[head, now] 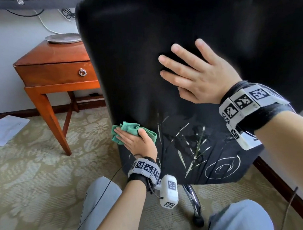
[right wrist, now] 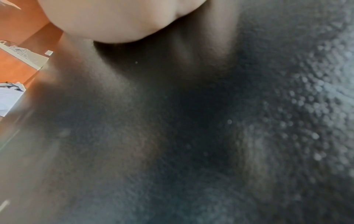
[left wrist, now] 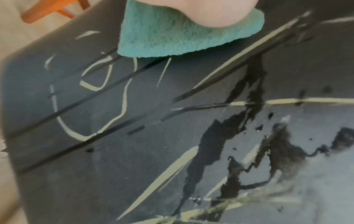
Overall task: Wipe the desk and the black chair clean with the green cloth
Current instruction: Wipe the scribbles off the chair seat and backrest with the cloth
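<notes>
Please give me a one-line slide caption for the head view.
Left hand presses the green cloth on the black chair while the right hand braces its backrest.

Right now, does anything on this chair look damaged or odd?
Yes. The lower part of the black chair has cracked, peeling covering with pale slits and flaked patches, beside the green cloth. Papers also lie on the carpet.
</notes>
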